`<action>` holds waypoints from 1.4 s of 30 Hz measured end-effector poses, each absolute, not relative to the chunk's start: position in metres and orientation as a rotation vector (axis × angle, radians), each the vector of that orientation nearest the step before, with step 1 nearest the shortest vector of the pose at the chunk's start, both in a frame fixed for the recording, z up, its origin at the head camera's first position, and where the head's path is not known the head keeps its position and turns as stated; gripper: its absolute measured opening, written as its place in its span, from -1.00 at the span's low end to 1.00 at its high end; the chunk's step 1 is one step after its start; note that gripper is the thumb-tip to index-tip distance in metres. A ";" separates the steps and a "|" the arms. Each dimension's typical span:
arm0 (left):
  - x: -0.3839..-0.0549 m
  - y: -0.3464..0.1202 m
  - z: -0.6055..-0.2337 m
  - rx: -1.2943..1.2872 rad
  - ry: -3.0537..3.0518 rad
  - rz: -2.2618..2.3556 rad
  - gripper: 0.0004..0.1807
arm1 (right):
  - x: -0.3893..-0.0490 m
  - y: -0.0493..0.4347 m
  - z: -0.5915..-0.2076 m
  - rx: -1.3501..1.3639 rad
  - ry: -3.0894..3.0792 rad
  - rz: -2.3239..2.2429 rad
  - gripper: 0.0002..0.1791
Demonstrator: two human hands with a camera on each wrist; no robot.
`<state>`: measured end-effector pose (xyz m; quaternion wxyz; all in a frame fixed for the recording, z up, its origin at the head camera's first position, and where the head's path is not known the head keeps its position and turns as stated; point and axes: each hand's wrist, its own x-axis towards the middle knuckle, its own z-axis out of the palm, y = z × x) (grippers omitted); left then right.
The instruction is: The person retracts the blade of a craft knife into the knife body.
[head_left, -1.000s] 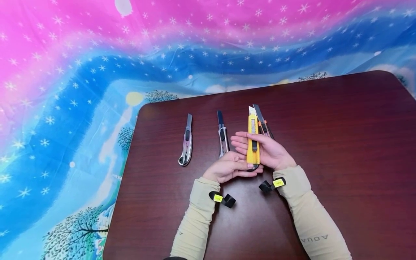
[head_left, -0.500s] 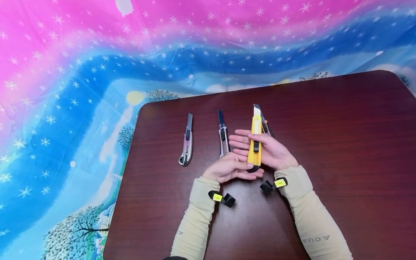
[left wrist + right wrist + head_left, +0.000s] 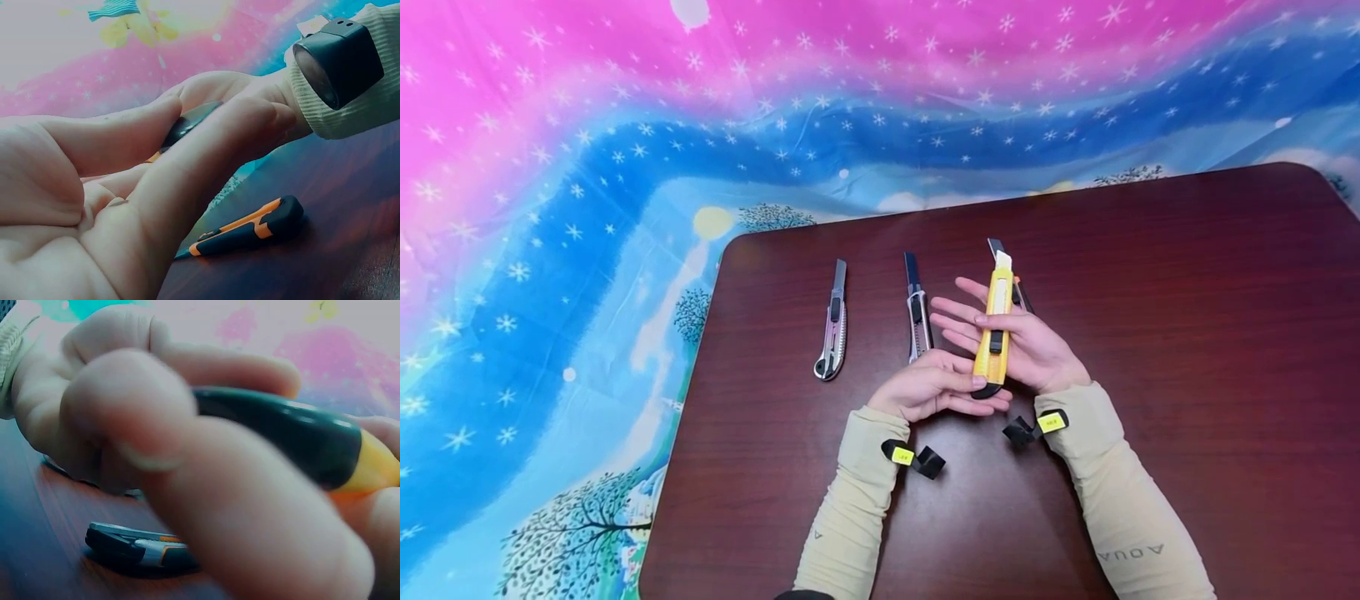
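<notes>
In the head view a yellow utility knife (image 3: 1000, 292) with a black end and its blade out is held up over the table, tilted slightly right. My left hand (image 3: 925, 387) pinches its black end between thumb and fingers; in the left wrist view that black end (image 3: 190, 123) shows between them. My right hand (image 3: 1037, 354) holds the middle of the knife, thumb across the front and fingers spread straight behind it. Behind the right hand lies a black-and-orange utility knife (image 3: 250, 228), mostly hidden in the head view.
A silver utility knife (image 3: 832, 325) with its blade out lies on the dark wooden table (image 3: 1187, 333) at the left. Another silver-and-black one (image 3: 915, 308) lies beside my left hand, its lower end hidden. A pink and blue printed cloth (image 3: 850, 67) hangs behind the table.
The yellow utility knife's blade end has swung to the right, so the knife tilts more. My right hand's fingers have spread apart a little. My left hand keeps its pinch, nearly still.
</notes>
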<state>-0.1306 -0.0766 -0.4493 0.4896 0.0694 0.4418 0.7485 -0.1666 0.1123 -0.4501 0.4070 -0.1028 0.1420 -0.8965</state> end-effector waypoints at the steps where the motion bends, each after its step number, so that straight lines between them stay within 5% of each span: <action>1: -0.130 -0.077 -0.449 0.169 1.076 1.822 -0.56 | -0.166 0.112 -0.450 -0.256 0.357 -2.263 -0.34; 13: -0.130 -0.076 -0.446 0.176 1.110 1.874 -0.57 | -0.165 0.106 -0.453 -0.417 0.274 -2.270 -0.09; 28: -0.134 -0.077 -0.455 0.174 1.127 1.921 -0.58 | -0.167 0.111 -0.453 -0.165 0.597 -2.225 -0.58; 37: -0.135 -0.078 -0.456 0.193 1.126 1.917 -0.57 | -0.166 0.110 -0.450 -0.217 0.543 -2.246 -0.34; 42: -0.134 -0.076 -0.453 0.177 1.152 1.914 -0.57 | -0.165 0.110 -0.450 -0.204 0.544 -2.250 -0.41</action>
